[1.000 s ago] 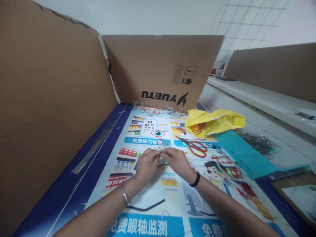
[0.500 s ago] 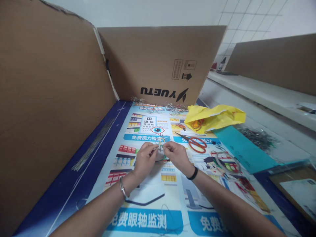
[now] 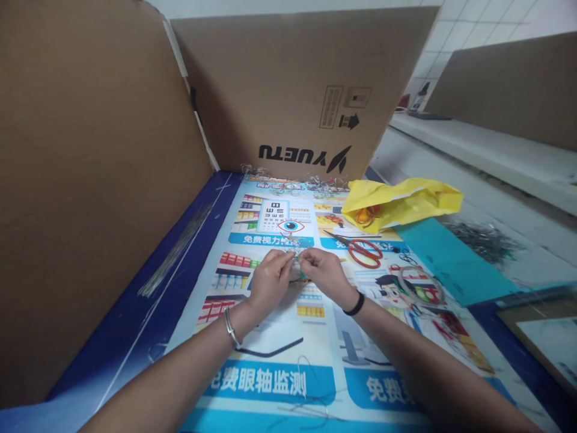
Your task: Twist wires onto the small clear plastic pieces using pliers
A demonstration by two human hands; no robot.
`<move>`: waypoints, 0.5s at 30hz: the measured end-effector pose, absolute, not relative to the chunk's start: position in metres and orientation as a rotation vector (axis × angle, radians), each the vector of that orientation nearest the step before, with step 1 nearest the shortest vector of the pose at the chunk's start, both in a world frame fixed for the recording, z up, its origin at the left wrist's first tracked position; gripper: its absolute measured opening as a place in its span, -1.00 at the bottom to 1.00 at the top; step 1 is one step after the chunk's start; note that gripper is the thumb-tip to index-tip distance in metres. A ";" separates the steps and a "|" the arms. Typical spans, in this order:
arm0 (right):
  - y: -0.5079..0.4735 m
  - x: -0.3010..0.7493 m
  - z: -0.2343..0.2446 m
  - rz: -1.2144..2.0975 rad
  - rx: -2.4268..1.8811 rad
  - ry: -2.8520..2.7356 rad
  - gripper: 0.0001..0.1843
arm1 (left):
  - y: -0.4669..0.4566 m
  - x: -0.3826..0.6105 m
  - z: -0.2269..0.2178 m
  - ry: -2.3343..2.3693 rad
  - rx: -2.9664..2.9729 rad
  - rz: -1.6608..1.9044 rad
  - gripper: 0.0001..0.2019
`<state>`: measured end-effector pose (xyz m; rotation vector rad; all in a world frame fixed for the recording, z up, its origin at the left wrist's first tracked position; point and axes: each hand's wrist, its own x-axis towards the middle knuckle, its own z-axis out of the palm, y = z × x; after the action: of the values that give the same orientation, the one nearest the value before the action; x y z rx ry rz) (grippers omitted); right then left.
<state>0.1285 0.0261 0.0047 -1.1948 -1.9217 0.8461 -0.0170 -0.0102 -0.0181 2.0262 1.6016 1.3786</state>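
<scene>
My left hand (image 3: pixel 271 278) and my right hand (image 3: pixel 327 275) meet above the printed poster sheet (image 3: pixel 288 334), fingertips almost touching. Both are closed in a pinch on a small tangle of thin wire (image 3: pixel 296 257); its exact shape is too fine to make out. Some green and dark strands show just below the fingers. Right of my right hand lie scissors with red handles (image 3: pixel 366 254), their dark blades pointing up and left.
A bundle of straight thin wires (image 3: pixel 178 249) lies on the blue surface at left. Yellow bag (image 3: pixel 415 201), coiled clear ring (image 3: pixel 421 285) and a heap of wire scraps (image 3: pixel 484 240) are at right. Cardboard walls (image 3: pixel 288 78) stand behind and left. Loose strands (image 3: pixel 311 403) lie in front.
The camera view has tilted down slightly, so the surroundings sit higher. My hands remain pinched together at the same spot, with the fingers shifted a little and my left hand turned slightly.
</scene>
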 end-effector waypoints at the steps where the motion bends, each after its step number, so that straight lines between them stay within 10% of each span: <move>1: 0.026 0.128 0.005 0.847 -1.193 -1.920 -0.85 | -0.011 -0.017 -0.018 1.595 2.019 1.385 -0.77; 15: 0.026 0.129 0.004 0.982 -1.094 -1.913 -0.83 | -0.010 -0.020 -0.018 1.610 1.986 1.348 -0.82</move>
<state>0.1286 0.0261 0.0045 -1.0937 -1.9131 0.9818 -0.0197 -0.0105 -0.0180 1.9858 1.6102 1.3478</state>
